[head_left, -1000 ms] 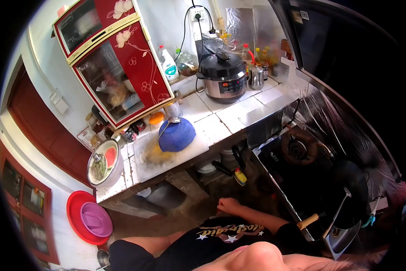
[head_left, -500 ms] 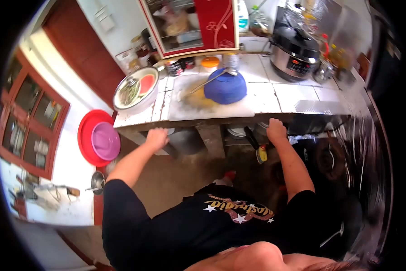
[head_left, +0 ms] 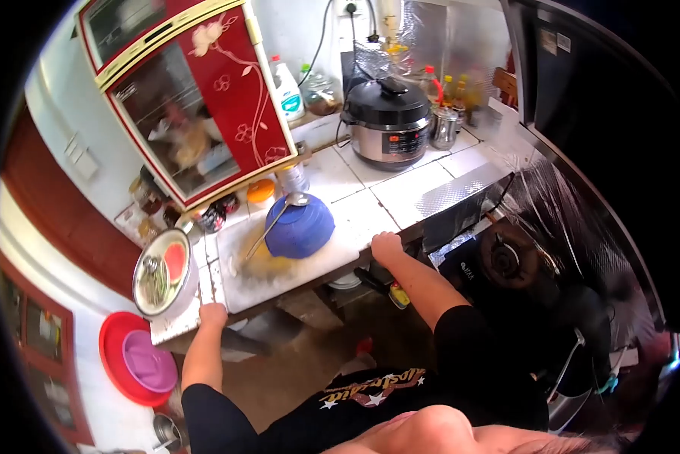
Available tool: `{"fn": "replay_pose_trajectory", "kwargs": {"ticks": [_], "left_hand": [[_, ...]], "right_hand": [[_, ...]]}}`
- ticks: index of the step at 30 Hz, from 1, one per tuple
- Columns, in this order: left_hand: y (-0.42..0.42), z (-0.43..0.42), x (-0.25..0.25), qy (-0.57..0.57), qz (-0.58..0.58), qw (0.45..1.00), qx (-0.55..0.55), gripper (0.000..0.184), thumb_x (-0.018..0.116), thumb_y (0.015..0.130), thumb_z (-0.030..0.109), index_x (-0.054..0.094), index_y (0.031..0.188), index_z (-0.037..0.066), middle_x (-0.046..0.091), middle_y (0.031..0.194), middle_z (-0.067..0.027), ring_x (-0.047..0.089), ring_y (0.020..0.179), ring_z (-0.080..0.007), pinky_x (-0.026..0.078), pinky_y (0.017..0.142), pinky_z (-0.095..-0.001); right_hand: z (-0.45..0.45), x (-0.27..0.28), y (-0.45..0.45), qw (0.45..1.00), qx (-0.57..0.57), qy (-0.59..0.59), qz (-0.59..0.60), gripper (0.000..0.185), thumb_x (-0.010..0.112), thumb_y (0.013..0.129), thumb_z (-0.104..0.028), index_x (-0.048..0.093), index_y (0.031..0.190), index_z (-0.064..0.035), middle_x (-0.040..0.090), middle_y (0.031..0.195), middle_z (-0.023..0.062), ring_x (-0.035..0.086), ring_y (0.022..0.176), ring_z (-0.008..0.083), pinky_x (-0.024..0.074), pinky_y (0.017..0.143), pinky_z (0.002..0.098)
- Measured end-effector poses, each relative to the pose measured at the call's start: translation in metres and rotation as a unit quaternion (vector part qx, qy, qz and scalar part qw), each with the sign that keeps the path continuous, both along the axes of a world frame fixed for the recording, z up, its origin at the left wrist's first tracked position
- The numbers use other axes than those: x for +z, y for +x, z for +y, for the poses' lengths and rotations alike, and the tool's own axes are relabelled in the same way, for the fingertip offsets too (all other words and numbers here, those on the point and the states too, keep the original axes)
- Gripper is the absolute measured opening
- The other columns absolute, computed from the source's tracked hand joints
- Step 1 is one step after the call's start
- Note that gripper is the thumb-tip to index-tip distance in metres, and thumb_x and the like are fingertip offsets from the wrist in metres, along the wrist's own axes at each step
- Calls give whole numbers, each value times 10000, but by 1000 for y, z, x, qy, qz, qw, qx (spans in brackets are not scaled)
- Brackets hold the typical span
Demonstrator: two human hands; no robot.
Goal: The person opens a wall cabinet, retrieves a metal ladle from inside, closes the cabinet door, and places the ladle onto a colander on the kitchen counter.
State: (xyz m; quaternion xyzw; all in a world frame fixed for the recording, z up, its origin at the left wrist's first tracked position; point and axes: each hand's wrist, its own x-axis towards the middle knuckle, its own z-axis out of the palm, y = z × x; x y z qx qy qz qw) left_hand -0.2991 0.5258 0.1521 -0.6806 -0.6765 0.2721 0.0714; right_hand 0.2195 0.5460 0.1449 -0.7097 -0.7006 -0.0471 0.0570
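Observation:
At the tiled counter's front edge, my left hand (head_left: 213, 314) is closed in a fist, just below an enamel basin (head_left: 187, 291) holding green vegetables and something red. My right hand (head_left: 386, 247) is also a fist, at the edge right of a pale cutting board (head_left: 238, 301). No object shows in either hand; the undersides of the fingers are hidden. Between them, a blue bowl (head_left: 306, 231) sits upside down on the board, with a metal spoon (head_left: 297, 199) leaning across it. Yellowish bits lie on the board beside the bowl.
A pressure cooker (head_left: 389, 125) stands at the back of the counter (head_left: 340, 170). The red cabinet (head_left: 234, 83) overhangs the back left. A gas burner (head_left: 506, 257) is low on the right. Red and purple basins (head_left: 109, 363) stand at the lower left.
The view has turned to the right, showing more of the stove and the dark panel. Both fists now appear closer against the counter's edge. The bowl and spoon stay together on the board.

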Motion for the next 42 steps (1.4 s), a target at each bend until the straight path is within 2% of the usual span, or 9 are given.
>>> {"fn": "replay_pose_trajectory", "kwargs": {"ticks": [4, 11, 14, 16, 18, 21, 22, 24, 42], "left_hand": [[23, -1, 37, -93, 53, 991, -76, 191, 581, 729, 239, 688, 838, 126, 666, 865, -63, 636, 832, -222, 491, 694, -337], [15, 8, 32, -149, 63, 980, -118, 235, 585, 724, 265, 680, 867, 104, 655, 924, -82, 627, 864, -233, 489, 703, -357], [12, 10, 30, -153, 54, 980, -115, 248, 591, 721, 276, 677, 870, 97, 656, 916, -84, 626, 864, -239, 489, 707, -359], [14, 8, 35, -152, 47, 980, -117, 258, 597, 719, 289, 677, 869, 95, 656, 912, -87, 626, 863, -243, 488, 708, -360], [16, 8, 36, -156, 51, 979, -120, 274, 618, 705, 307, 677, 869, 95, 655, 911, -90, 625, 862, -243, 488, 711, -358], [11, 13, 31, -168, 45, 978, -117, 293, 634, 691, 322, 677, 868, 93, 655, 911, -92, 627, 858, -242, 488, 713, -357], [12, 13, 32, -168, 44, 978, -117, 293, 634, 691, 322, 677, 868, 93, 655, 911, -92, 627, 858, -242, 488, 713, -357], [13, 13, 33, -170, 48, 978, -115, 296, 645, 684, 323, 677, 863, 90, 656, 907, -93, 629, 851, -243, 490, 709, -356], [10, 15, 29, -169, 54, 976, -130, 290, 657, 686, 322, 677, 851, 84, 654, 906, -100, 629, 847, -246, 491, 696, -364]], "right_hand": [[7, -7, 1, 1000, 0, -10, -11, 145, 510, 749, -159, 634, 759, -84, 611, 785, 107, 604, 753, 249, 489, 596, 350], [18, -11, -3, 996, -30, -86, 4, 180, 516, 774, -160, 653, 857, -79, 602, 880, 105, 583, 798, 268, 429, 471, 414], [15, -9, -5, 999, -38, -37, -12, 156, 525, 731, -171, 658, 755, -93, 619, 776, 104, 607, 724, 245, 480, 574, 356], [16, -8, -4, 998, -35, -41, -6, 161, 523, 734, -170, 659, 760, -89, 621, 787, 107, 607, 728, 250, 485, 572, 361], [20, -9, -3, 994, -29, -104, 8, 193, 517, 770, -166, 651, 869, -68, 597, 895, 120, 584, 803, 274, 430, 427, 424], [23, -17, -3, 996, -29, -81, -8, 191, 518, 768, -173, 654, 853, -71, 603, 877, 117, 595, 766, 272, 432, 411, 422], [21, -14, -3, 996, -28, -82, -8, 191, 518, 768, -173, 654, 853, -71, 603, 877, 117, 595, 766, 272, 432, 411, 422], [17, -11, -5, 998, -38, -51, -21, 170, 518, 743, -166, 660, 777, -78, 620, 795, 109, 607, 738, 255, 492, 577, 369], [19, -10, -6, 995, -51, -81, -5, 176, 506, 753, -158, 663, 780, -82, 617, 800, 103, 608, 756, 249, 476, 571, 392]]}}
